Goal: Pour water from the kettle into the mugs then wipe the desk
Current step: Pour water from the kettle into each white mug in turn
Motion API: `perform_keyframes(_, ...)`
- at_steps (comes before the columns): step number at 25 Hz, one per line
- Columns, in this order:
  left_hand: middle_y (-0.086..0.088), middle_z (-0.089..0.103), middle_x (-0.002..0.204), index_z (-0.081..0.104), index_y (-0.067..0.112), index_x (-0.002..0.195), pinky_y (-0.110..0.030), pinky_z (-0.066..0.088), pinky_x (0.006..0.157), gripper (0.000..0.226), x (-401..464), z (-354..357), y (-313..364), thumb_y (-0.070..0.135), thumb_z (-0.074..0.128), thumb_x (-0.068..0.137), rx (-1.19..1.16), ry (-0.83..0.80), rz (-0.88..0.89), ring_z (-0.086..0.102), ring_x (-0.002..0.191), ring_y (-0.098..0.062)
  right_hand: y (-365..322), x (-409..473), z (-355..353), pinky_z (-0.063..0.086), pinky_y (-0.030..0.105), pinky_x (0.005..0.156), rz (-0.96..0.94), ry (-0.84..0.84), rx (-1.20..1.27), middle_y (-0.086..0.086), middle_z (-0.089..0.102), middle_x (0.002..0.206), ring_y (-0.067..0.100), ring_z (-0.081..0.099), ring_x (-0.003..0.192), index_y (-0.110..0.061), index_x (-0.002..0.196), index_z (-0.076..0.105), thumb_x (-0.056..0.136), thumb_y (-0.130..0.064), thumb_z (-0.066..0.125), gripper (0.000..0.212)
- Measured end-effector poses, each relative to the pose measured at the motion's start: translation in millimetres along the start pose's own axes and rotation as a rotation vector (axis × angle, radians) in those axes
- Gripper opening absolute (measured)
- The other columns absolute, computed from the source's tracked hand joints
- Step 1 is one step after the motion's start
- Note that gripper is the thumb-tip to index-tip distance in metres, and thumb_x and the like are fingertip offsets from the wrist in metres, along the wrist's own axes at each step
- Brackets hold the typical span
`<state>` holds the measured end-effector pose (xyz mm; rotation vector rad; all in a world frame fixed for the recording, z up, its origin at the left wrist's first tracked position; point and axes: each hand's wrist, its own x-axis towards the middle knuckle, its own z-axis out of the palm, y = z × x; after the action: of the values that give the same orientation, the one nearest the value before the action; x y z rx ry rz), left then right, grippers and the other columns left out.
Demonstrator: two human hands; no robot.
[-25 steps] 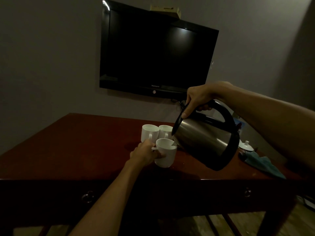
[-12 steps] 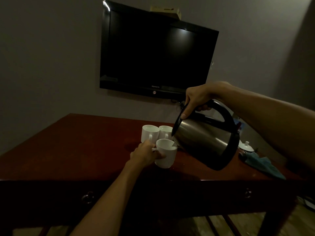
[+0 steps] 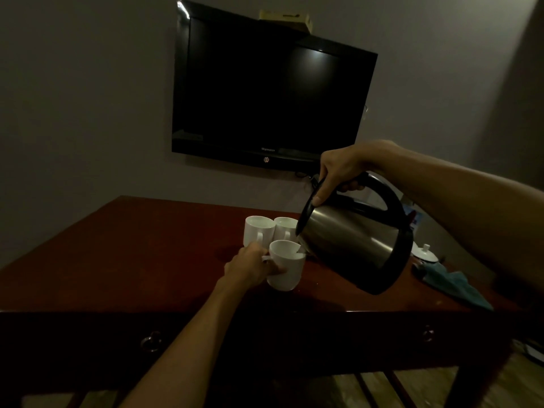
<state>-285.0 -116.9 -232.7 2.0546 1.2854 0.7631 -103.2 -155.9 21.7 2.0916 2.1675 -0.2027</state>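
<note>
The steel kettle (image 3: pixel 356 245) hangs tilted at centre right of the frame, its spout dipped over the rim of the nearest white mug (image 3: pixel 287 265), which stands at the middle of the red-brown tabletop (image 3: pixel 147 245). The right hand (image 3: pixel 341 172) is wrapped round the black handle, thumb laid along the lid. The left hand (image 3: pixel 250 266) grips that mug at its handle, steadying it. Two more mugs (image 3: pixel 270 231) stand touching just behind. I'd say this is the pouring step, seemingly on the third mug; it's too dim to judge the fill. Next calls for righting the kettle, setting it down, then reaching for the teal cloth (image 3: pixel 453 287) at right, beside a small white lidded pot (image 3: pixel 425 254).
</note>
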Motion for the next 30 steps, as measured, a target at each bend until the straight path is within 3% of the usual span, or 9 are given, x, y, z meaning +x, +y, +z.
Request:
perform_keyframes(15, -0.001, 0.065, 0.125, 0.066, 0.018, 0.116, -0.047, 0.052, 0.096, 0.045, 0.7, 0.3, -1.8, 0.043, 0.076, 0.081, 0.013, -0.003, 0.0, 0.061, 0.116, -0.021, -4.3, 4.1, -2.4, 0.042, 0.025, 0.043, -0.013, 0.004, -0.056, 0.002, 0.056, 0.056, 0.013, 0.046, 0.043, -0.004, 0.091, 0.075, 0.069, -0.048, 0.084, 0.05)
perform_keyframes(30, 0.0, 0.063, 0.128, 0.065, 0.019, 0.117, -0.05, 0.052, 0.097, 0.05, 2.3, -0.2, -4.4, 0.046, 0.078, 0.077, -0.002, -0.008, -0.01, 0.059, 0.119, -0.022, -3.9, 3.0, -4.9, 0.041, 0.025, 0.044, -0.041, -0.033, -0.059, 0.0, 0.055, 0.053, 0.012, 0.046, 0.041, -0.01, 0.09, 0.077, 0.069, -0.044, 0.085, 0.041)
